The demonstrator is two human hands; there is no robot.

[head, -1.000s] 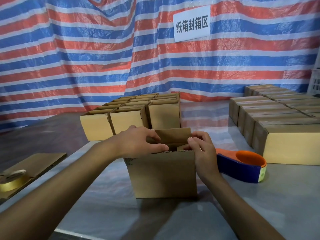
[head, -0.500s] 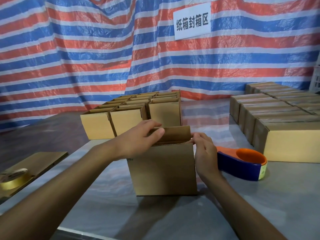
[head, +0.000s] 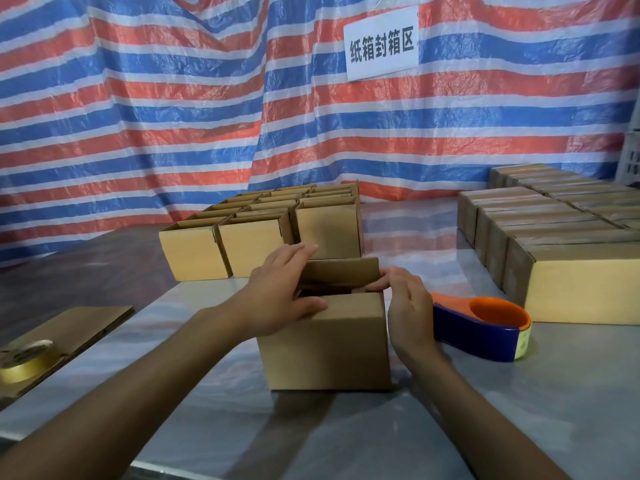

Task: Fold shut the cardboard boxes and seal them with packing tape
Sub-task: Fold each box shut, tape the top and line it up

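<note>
A small cardboard box stands on the table right in front of me. Its near flap lies folded down over the top, its far flap still slants upward, and a dark gap shows between them. My left hand lies over the box's left top corner, thumb pressing the near flap and fingers stretched toward the far flap. My right hand is at the right top edge, fingertips touching the right side flap. A blue and orange tape dispenser lies just right of the box.
Several open boxes stand in rows behind the box. Closed boxes are stacked at the right. At the left, a roll of yellowish tape sits on flat cardboard. A striped tarp with a white sign hangs behind.
The near flap has come down flat over the top. My left hand has shifted so its thumb presses that flap. The view has dropped closer to the box.
</note>
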